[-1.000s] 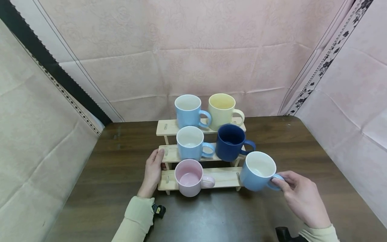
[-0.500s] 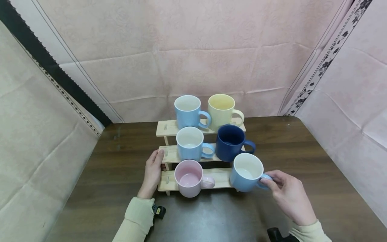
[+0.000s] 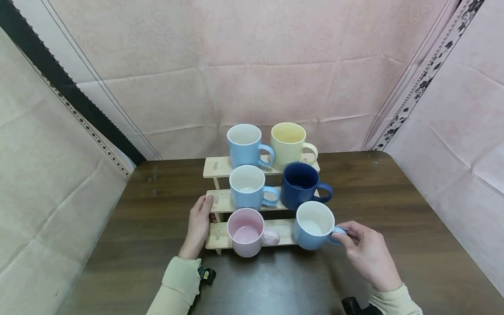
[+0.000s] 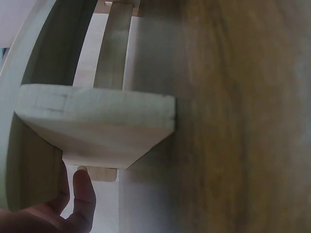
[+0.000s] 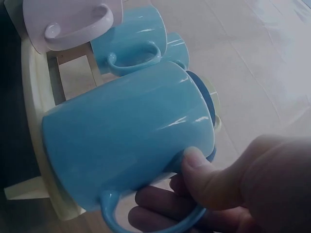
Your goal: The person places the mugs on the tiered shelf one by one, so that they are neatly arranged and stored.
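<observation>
A light blue mug with a white inside stands at the right end of the lowest tier of a wooden three-tier rack. Thumb and fingers of my right hand pinch its handle, which points right. In the right wrist view the mug's base meets the wooden board. My left hand grips the left end of the middle tier, thumb on top; in the left wrist view some fingers show beneath the wood. A pink mug sits on the lowest tier, left of the light blue one.
On the middle tier stand another light blue mug and a dark blue mug. The top tier carries a third light blue mug and a pale yellow mug. Patterned cloth hangs behind the brown table.
My right hand has carried the light blue mug leftward, from the lowest tier's right edge onto that tier, beside the pink mug. My left hand keeps its hold on the rack.
</observation>
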Demonstrator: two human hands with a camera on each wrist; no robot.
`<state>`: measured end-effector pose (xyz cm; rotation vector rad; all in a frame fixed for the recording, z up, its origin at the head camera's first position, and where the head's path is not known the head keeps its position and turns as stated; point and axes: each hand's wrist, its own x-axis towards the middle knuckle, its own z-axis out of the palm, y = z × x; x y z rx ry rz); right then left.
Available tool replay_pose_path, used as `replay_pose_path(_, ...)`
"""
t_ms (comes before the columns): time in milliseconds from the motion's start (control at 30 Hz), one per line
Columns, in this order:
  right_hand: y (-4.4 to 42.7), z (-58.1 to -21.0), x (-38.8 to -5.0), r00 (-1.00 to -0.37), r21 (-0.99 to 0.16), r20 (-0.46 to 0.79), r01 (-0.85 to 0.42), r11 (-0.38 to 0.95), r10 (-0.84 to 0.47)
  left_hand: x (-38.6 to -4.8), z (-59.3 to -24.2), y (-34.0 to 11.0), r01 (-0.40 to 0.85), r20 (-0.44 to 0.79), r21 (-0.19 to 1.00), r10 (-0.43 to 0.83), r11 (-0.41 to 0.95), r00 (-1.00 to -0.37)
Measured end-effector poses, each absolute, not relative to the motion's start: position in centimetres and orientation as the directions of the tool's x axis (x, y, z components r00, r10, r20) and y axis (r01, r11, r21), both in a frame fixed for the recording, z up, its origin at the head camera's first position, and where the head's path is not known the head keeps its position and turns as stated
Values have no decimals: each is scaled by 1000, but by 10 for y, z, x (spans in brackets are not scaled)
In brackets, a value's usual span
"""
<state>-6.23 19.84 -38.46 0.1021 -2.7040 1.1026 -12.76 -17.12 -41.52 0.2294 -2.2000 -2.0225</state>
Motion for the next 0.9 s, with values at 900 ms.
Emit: replay_pose_path(900, 195, -389, -72, -991, -745, 105, -137, 653, -88, -143, -442, -174, 4, 21, 997, -221, 76, -975)
